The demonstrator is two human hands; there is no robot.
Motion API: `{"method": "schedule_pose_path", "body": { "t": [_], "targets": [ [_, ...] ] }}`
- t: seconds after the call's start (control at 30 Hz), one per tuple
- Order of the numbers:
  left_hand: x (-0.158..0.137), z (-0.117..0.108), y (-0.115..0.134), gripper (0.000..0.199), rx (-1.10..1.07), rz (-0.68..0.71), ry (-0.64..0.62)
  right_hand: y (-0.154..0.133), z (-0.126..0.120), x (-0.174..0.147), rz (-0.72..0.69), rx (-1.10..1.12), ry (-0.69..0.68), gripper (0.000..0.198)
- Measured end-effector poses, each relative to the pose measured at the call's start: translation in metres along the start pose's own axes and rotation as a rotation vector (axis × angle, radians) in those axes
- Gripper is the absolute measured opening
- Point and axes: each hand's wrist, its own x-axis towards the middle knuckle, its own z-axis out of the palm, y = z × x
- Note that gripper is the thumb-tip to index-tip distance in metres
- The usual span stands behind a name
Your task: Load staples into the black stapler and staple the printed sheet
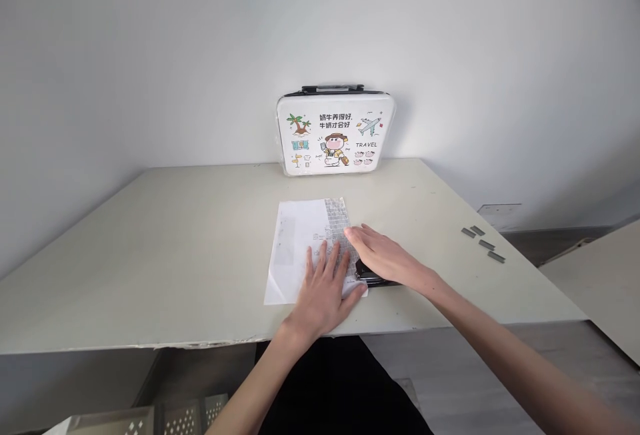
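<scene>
White cartoon-printed case (336,132) upright before the pale wall (200,55)

Soft, muted light covers the desk (175,242); a faint shadow lies beside the case (336,130). Corners darken; the right forearm (505,345) blurs.

Case (336,130): "TRAVEL" (367,144) (plus Chinese lettering (335,120))

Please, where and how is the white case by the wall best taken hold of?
Probably by the black handle on its top edge, coming from above and gripping around it. The white case stands upright with the handle uppermost, and its broad, flat front offers little to grip. Any gap under the handle cannot be judged.
</scene>
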Motion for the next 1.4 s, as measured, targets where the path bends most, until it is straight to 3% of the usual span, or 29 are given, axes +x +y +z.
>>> {"method": "schedule_pose_path", "body": {
  "t": [1.23, 1.4],
  "targets": [
    [0.002, -0.004, 0.008, 0.079, -0.003, -0.043, -0.050, -0.006, 0.013, 0.003, 0.031, -0.202, -0.040, 0.056],
    [0.002, 0.000, 0.006, 0.077, -0.002, -0.031, -0.011, -0.009, 0.012, 0.003, 0.048, -0.238, -0.032, 0.058]
  ]
}}
